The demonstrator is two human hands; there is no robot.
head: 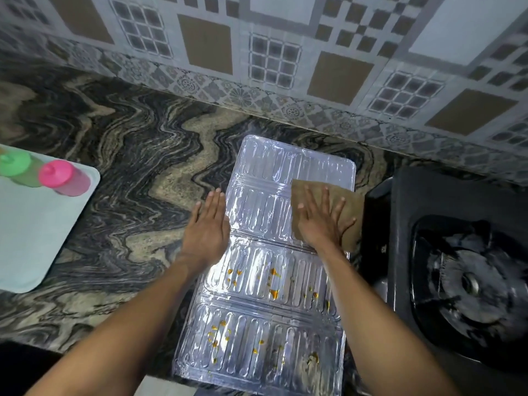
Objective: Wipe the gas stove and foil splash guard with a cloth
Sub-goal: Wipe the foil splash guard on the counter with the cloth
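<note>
The foil splash guard [257, 324] lies flat on the marbled stone bench [128, 167], running from the front edge toward the tiled wall [257, 52] at the back. The right hand [320, 224] presses a brown cloth [353, 212] onto the guard's far right part, fingers [310, 201] straight and spread apart. The left hand [207, 227] rests flat on the guard's left edge, fingers straight and together. Orange-yellow stains [274, 281] dot the two nearer panels. The black gas stove [445, 201] sits just beside the guard at the bench's right edge. At the left edge a pale tray [34, 238] carries a pink-capped bottle [61, 177] and a green-capped bottle [17, 165]
</note>
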